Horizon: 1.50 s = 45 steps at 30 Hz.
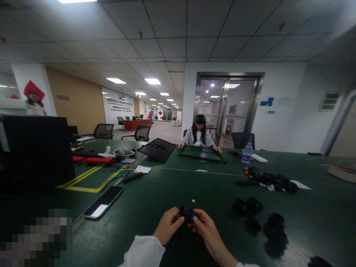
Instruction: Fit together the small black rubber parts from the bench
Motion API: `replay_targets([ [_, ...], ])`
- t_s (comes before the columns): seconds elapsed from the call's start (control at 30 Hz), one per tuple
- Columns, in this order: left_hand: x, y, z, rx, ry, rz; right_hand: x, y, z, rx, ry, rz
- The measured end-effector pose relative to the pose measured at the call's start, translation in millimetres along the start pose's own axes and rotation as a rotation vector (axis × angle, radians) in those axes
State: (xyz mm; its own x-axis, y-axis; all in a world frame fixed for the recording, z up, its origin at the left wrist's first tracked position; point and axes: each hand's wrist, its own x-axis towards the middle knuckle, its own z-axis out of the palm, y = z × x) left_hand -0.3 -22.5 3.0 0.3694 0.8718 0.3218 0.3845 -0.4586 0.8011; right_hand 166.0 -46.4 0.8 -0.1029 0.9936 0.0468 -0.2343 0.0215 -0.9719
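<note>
Over the near middle of the green table, my two hands grip a small black rounded part (187, 214), perhaps a caster wheel. The fingers of my left hand (168, 225) are closed on its left side. My right hand (208, 230) pinches the right side. Fingers cover much of it, so its exact kind is unclear. To the right lie several similar black parts (253, 205), some bunched together. A tiny pale piece (193, 200) rests just beyond my hands.
A phone (104, 202) lies left, near coloured wires (118, 173) and a metal bowl (124, 153). Across the table (167, 185) a person (199, 135) holds a black frame (203, 158) beside a black panel (157, 150). A water bottle (247, 153) and black assembly (272, 179) stand right.
</note>
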Motion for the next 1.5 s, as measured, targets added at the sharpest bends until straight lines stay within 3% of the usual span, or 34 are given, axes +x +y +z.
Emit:
replay_targets([
  [0.27, 1.2, -1.0, 1.7, 0.045, 0.038, 0.035, 1.2, 1.0, 0.4, 0.011, 0.011, 0.003],
  [0.47, -0.1, -1.1, 2.7, -0.097, 0.09, -0.042, -1.1, -1.4, 0.4, -0.031, -0.046, -0.008],
  [0.73, -1.2, -0.4, 0.3, -0.12, 0.085, 0.01, -2.2, -1.9, -0.2, -0.15, -0.148, -0.05],
  [1.03, 0.3, -4.4, 2.2, -0.235, 0.035, -0.049, -5.3, -9.0, 1.7, -0.183, -0.119, -0.02],
  [1.27, 0.5, -9.7, 1.9, -0.235, 0.002, 0.143, 5.8, 10.4, -4.3, -0.138, -0.043, -0.098],
  [1.5, -1.5, -6.9, 0.6, -0.164, 0.023, 0.08, 5.5, 8.1, -3.9, -0.123, -0.032, -0.056],
])
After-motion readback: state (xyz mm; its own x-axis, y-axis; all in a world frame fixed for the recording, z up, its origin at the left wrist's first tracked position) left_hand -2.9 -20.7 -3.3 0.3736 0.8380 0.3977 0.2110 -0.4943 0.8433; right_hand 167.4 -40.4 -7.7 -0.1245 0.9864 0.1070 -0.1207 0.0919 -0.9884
